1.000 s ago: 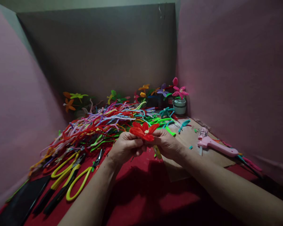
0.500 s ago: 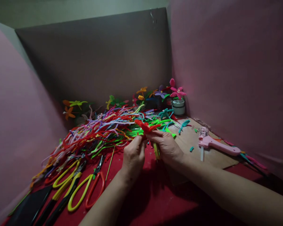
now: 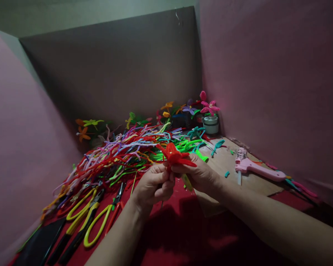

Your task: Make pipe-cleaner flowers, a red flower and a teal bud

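Hands: 2, left hand (image 3: pixel 155 181) and right hand (image 3: pixel 202 171). Red flower (image 3: pixel 173 155): 1. Glue gun (image 3: pixel 255 170): 1; glue stick (image 3: pixel 239 178): 1. Pliers (image 3: pixel 95 203): 1 pair. Yellow handle loops: 2, upper loop (image 3: pixel 69 215) and lower loop (image 3: pixel 86 242). Mint pot (image 3: pixel 211 126): 1. Pink flower (image 3: pixel 209 107): 1; pink bud (image 3: pixel 202 96): 1. Lilac flower (image 3: pixel 189 109): 1. Yellow-green flower (image 3: pixel 93 122): 1. Black flat item (image 3: pixel 41 240): 1. Teal scrap (image 3: pixel 226 174) by the glue gun: 1. Fuzzy stems (image 3: pixel 122 147): probably dozens, too tangled and dim for an exact count.
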Tool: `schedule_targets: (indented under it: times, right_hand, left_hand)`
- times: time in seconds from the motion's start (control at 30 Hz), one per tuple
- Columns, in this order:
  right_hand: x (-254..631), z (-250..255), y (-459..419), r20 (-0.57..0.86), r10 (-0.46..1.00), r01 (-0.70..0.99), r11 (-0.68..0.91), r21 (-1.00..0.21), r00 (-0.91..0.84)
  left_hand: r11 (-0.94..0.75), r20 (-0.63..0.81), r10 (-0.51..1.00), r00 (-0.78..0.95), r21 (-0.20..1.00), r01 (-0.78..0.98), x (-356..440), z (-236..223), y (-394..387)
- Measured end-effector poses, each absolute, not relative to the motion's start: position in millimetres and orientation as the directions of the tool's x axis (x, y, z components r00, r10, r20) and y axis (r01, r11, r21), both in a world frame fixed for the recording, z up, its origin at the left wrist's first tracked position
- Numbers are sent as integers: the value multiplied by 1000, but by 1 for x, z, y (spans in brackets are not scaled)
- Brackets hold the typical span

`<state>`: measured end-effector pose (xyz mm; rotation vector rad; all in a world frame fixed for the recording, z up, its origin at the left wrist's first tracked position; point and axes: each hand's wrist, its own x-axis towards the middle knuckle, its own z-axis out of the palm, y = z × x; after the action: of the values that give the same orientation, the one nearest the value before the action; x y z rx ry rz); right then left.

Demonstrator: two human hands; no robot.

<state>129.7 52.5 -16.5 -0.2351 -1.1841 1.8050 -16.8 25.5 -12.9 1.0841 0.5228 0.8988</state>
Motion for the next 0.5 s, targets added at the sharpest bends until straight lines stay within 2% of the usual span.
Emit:
schedule_targets:
  times: [0.07,0.1,0.13,0.2,0.3,0.37,0.43,0.5]
  right_hand:
    - [129,-17,54,290,808,-621,-116,-775,-513]
    - [128,-18,55,277,836,-646,-117,-755,-474]
    - [127,-20,57,263,863,-671,-111,-733,-431]
    - [125,-24,61,239,903,-704,-93,-704,-358]
    - [123,-29,63,208,926,-693,-73,-717,-313]
    - [123,-30,63,208,933,-661,-41,-750,-293]
    - [123,-30,62,223,933,-624,-2,-781,-282]
    - [125,-28,61,255,923,-609,29,-793,-288]
  left_hand:
    - [184,39,833,552,922,-341,-15,-11,25]
    - [127,47,866,499,943,-309,-13,-10,24]
    - [32,79,906,416,967,-254,-9,-9,24]
    - [-194,196,958,212,981,-32,0,-9,23]
    - [-365,392,920,-13,867,340,9,-15,21]
    - [-422,515,856,-48,750,509,11,-20,20]
    - [-433,558,829,-47,692,578,10,-22,19]
    - [-414,534,843,-62,718,560,8,-21,19]
